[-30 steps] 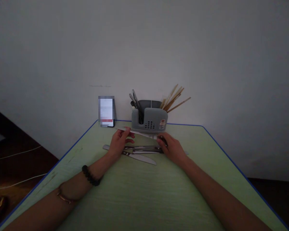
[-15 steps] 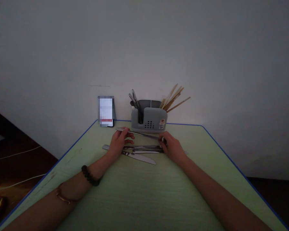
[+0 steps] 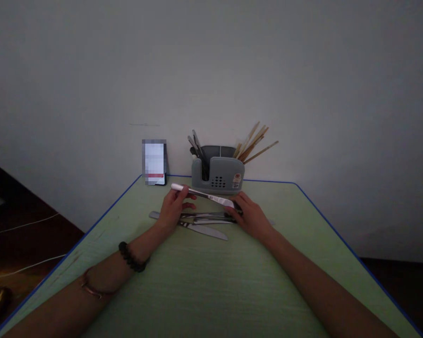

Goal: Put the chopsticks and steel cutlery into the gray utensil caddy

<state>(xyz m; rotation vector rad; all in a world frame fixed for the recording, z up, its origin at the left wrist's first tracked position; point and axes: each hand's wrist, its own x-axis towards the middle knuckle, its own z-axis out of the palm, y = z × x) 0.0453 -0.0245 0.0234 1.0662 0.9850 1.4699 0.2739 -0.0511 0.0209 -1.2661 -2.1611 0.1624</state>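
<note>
A shiny metal table knife (image 3: pixel 205 194) is held above the table between both hands. My left hand (image 3: pixel 172 206) pinches its handle end, with the lower fingers spread beneath. At the other end my right hand (image 3: pixel 248 211) is closed on the blade, hiding the tip. Under the hands lie several more table knives (image 3: pixel 211 215) side by side, partly covered by my fingers. One knife (image 3: pixel 207 230) lies nearest me, at a slant, with its blade pointing right.
Behind the knives stands a grey cutlery holder (image 3: pixel 200 180) with dark-handled utensils at left and chopsticks (image 3: pixel 254 144) at right. A lit phone (image 3: pixel 155 162) leans against the wall (image 3: pixel 211 70). The green table (image 3: pixel 215 281) has a blue edge.
The held knife has been turned about its length, so its blade face and handle now catch the light. My right fingers have shifted slightly on the blade; the knives on the table stay put.
</note>
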